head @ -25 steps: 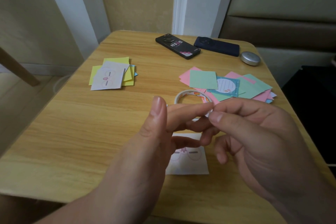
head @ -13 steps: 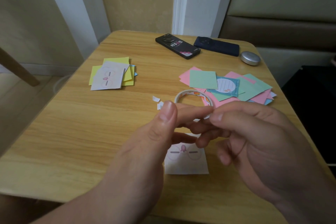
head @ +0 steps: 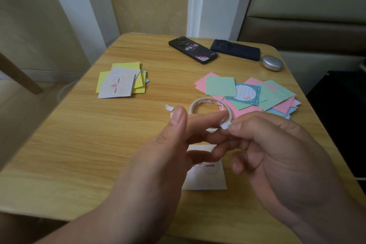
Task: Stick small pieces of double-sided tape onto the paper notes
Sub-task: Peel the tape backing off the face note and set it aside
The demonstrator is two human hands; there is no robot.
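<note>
White tape piece (head: 225, 125), a tiny thing, sits at the fingertips of both hands, above the tabletop (head: 79, 144) and just this side of the tape roll (head: 210, 101). The right hand (head: 281, 160) pinches it between thumb and forefinger. The left hand (head: 158, 156) is spread, its straight forefinger touching it. I'd guess the backing is coming off, so hold one corner only, keep the sticky face off skin, then lower it flat. The white note (head: 206, 180) lies directly beneath, its printed bar running left to right. The piece's own long axis is too small to tell.
</note>
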